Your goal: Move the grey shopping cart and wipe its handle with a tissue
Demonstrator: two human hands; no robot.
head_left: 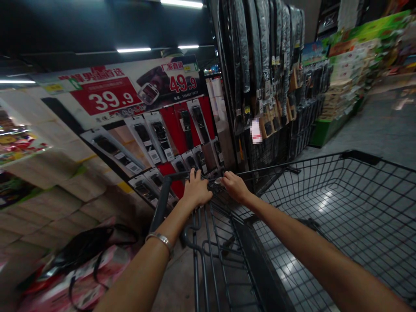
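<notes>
Touching the cart (255,255), left grip (196,190) is spread; right grip (234,186) curls, hold unclear.

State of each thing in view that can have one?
Cart: upright
Left hand: spread, on the cart
Right hand: curled, at the cart; any hold unclear
Bracelet: worn
Belts: hanging, mostly plastic-wrapped
Packs: hanging
Sign: mounted above the packs
Lights: lit
</notes>
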